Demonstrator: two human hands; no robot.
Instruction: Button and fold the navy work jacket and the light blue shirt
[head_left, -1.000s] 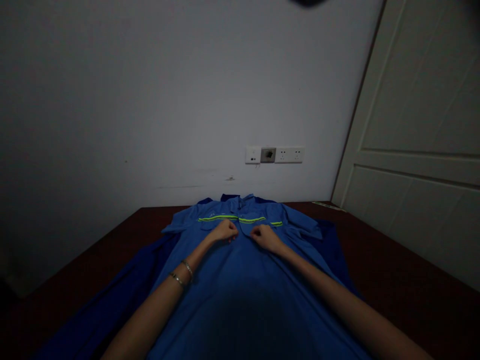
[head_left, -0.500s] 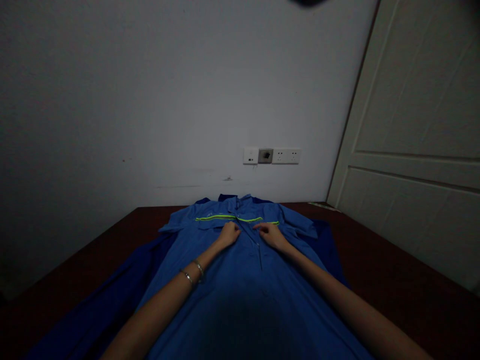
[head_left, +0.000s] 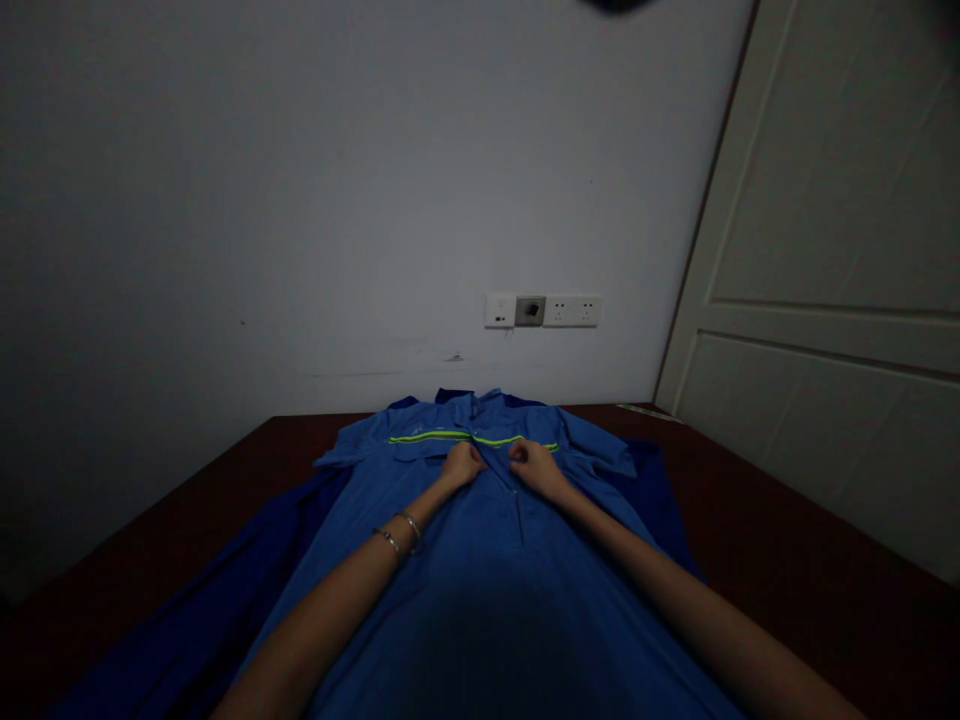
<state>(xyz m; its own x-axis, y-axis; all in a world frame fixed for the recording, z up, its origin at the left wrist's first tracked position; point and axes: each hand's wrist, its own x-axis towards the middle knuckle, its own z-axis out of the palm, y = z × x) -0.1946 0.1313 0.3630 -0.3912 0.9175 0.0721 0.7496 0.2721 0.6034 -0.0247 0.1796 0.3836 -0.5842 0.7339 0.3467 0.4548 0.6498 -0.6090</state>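
A light blue short-sleeved shirt [head_left: 427, 570] with a yellow-green chest stripe lies front up, collar towards the wall. Its front is partly parted below the stripe. My left hand [head_left: 461, 464] pinches the front edge of the shirt just under the stripe. A short gap to the right, my right hand [head_left: 535, 468] rests over the other side of the front, fingers curled into a pinch. Whatever its fingertips hold is too small and dark to make out. Under the shirt spreads a darker blue garment [head_left: 217, 590], showing at both sides.
The dark red table [head_left: 765, 540] carries the garments and meets a pale wall [head_left: 337, 200] at the back. Wall sockets [head_left: 571, 312] sit above its rear edge. A white panelled door [head_left: 817, 340] stands at the right, and a thin strip [head_left: 649, 412] lies near the back corner.
My right hand's index finger, stretched out before, is now curled in. My left hand has shifted slightly to the right, its wrist turned a little. The shirt lies nearly the same.
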